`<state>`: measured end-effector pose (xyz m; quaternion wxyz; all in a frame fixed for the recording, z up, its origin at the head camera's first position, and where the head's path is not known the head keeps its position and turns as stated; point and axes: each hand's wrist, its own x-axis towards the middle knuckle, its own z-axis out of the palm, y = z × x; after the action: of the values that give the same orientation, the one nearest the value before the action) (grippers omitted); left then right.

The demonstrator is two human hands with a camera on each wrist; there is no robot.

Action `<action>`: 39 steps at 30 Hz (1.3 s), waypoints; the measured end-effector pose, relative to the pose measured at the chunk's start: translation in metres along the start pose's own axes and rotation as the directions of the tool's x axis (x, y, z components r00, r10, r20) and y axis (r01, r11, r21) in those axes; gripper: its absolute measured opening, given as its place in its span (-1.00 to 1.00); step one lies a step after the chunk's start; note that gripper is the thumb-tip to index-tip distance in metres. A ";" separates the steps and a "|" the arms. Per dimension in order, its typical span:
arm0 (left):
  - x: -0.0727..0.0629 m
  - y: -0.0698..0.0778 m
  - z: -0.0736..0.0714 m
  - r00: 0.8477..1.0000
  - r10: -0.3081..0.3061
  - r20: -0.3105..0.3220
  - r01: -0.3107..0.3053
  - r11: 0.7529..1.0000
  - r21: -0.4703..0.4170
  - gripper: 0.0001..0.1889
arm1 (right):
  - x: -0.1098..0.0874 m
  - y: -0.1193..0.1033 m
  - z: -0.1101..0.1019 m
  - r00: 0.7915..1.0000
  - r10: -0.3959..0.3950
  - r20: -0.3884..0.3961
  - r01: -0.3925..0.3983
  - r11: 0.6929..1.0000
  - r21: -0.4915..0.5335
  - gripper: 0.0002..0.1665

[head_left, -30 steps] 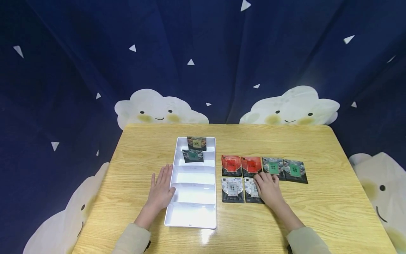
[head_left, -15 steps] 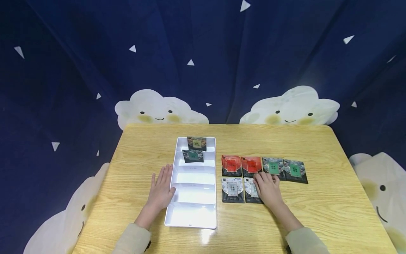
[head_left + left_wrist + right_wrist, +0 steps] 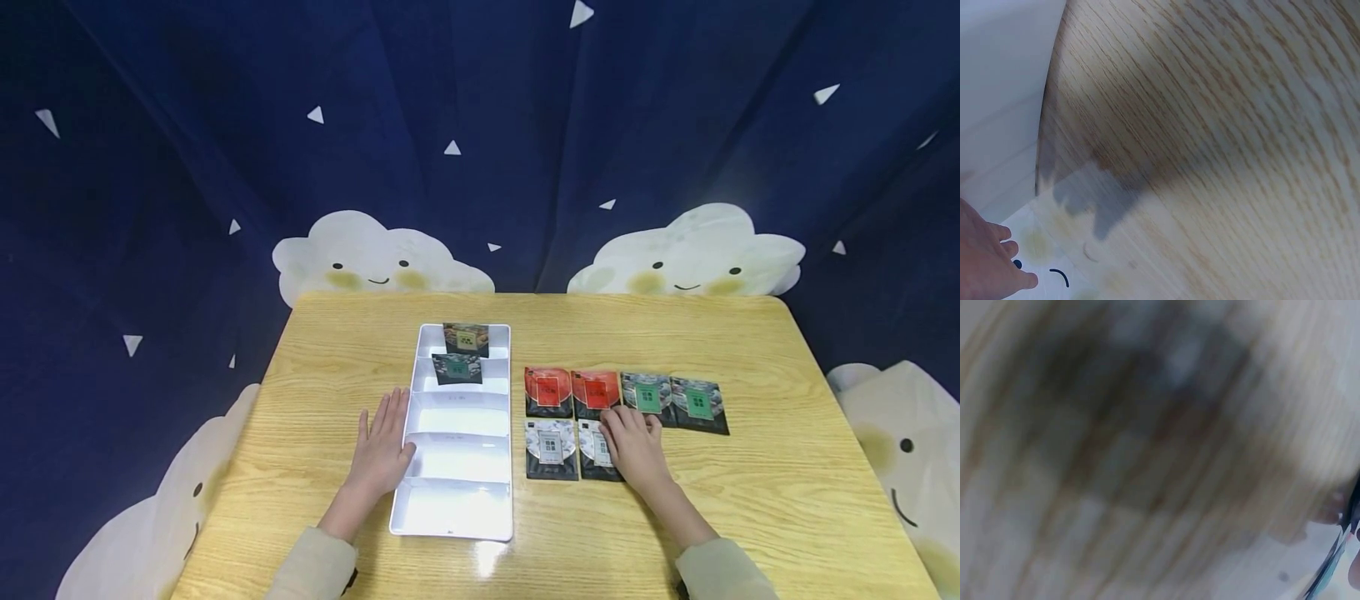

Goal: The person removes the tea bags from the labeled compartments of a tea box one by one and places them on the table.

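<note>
A white divided tray (image 3: 470, 414) lies before me. My left hand (image 3: 380, 454) rests with fingers straight along its left rim; in the left wrist view the hand (image 3: 984, 259) shows at the lower left. My right hand (image 3: 636, 446) has its fingers bent over the right part of a white-and-black sachet (image 3: 594, 458) and pinches its edge. Part of that sachet is hidden beneath the hand. Beside it lies a matching sachet (image 3: 551, 450). In the right wrist view, fingertips (image 3: 1355, 569) and a dark, pale-green-edged packet (image 3: 1329, 562) show blurred at the right.
Behind the hand lie two red sachets (image 3: 547, 393) (image 3: 596, 394) and two green-labelled sachets (image 3: 647, 395) (image 3: 699, 405). A brown sachet (image 3: 466, 339) and a dark green sachet (image 3: 457, 368) stand in the tray's two far compartments. A dark blue curtain (image 3: 525, 125) hangs behind the wooden table (image 3: 780, 475).
</note>
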<state>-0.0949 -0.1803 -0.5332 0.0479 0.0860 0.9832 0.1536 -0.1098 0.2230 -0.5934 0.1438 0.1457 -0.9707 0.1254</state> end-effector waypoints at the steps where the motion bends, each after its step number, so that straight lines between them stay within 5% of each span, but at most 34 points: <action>1: 0.000 0.000 0.000 1.000 0.001 -0.001 -0.001 1.000 -0.003 -0.20 | 0.000 0.000 -0.001 1.000 0.002 -0.002 -0.002 1.000 0.004 -0.81; 13: 0.001 0.000 0.000 1.000 0.000 -0.001 0.000 1.000 0.001 -0.20 | 0.037 -0.022 -0.018 0.999 0.003 -0.052 0.001 0.997 0.073 -0.75; 28: 0.000 0.002 -0.001 1.000 -0.003 0.006 0.003 1.000 0.015 -0.21 | 0.103 -0.098 -0.021 0.996 -0.089 -0.007 0.089 0.990 0.113 -0.65; 39: 0.001 0.000 0.000 1.000 -0.004 -0.001 0.004 1.000 0.000 -0.20 | 0.137 -0.145 -0.014 0.973 -0.227 0.044 0.222 0.970 0.100 -0.61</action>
<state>-0.0954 -0.1799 -0.5327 0.0480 0.0838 0.9834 0.1537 -0.1854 0.0585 -0.5078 0.1232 0.2648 -0.9445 0.1502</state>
